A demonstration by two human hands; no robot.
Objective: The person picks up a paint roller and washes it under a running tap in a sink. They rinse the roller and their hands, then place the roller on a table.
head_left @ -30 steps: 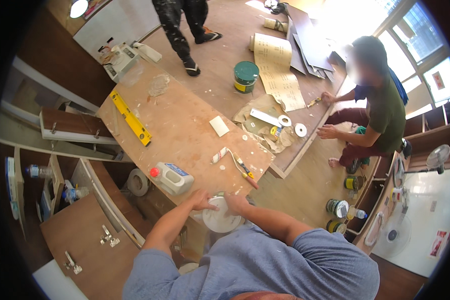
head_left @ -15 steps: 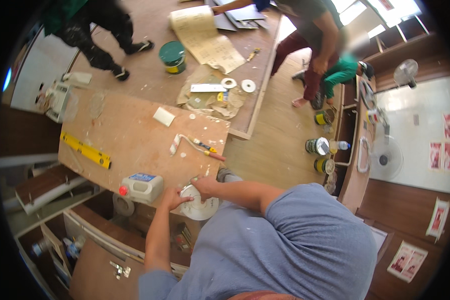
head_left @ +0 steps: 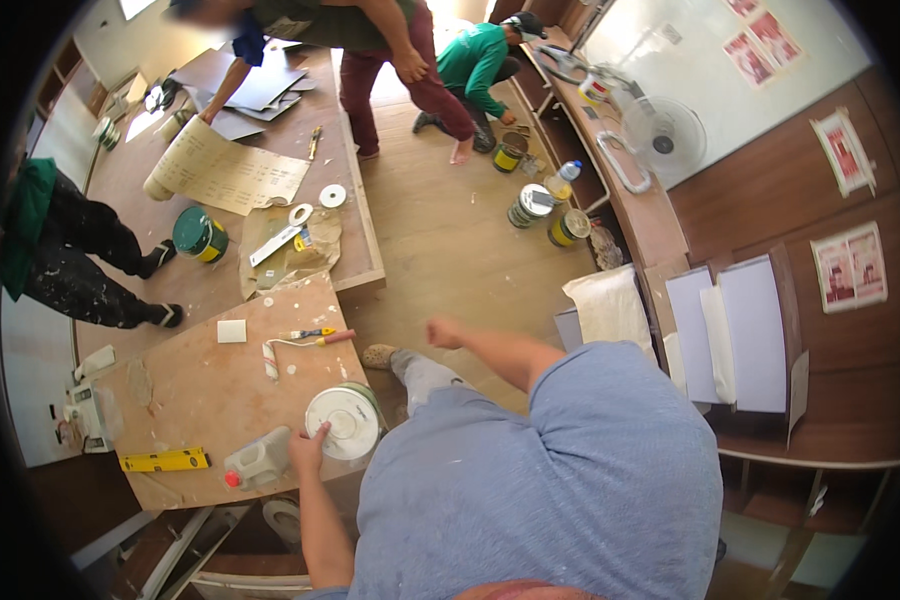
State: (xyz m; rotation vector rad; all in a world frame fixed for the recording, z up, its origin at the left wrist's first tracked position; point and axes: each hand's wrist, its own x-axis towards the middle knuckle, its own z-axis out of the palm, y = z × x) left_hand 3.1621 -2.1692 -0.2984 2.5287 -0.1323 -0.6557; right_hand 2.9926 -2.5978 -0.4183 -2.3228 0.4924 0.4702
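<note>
A can [head_left: 374, 392] with a round white lid [head_left: 343, 424] stands at the near right corner of the work table, close to my body. My left hand [head_left: 308, 450] grips its left edge, the thumb resting on the lid and the other fingers partly hidden. Held out over the floor to the right of the can, my right hand [head_left: 444, 333] is loosely closed, with nothing visible in it. Left of the can lies a translucent jug [head_left: 258, 458] with a red cap. Beyond it are a small paint roller [head_left: 270, 360] with a red handle [head_left: 336, 338] and a paintbrush [head_left: 308, 333].
A yellow spirit level [head_left: 165, 460] and a white block [head_left: 231, 331] lie on the table [head_left: 190, 390]. Beyond are a green bucket [head_left: 200, 235] and tape rolls [head_left: 332, 196]. Three people are nearby. Several cans [head_left: 530, 206] stand before the right shelves, under a fan [head_left: 663, 140].
My right hand has let go of the lid and moved out to the right. My left hand stays on the can. The view has turned toward the right.
</note>
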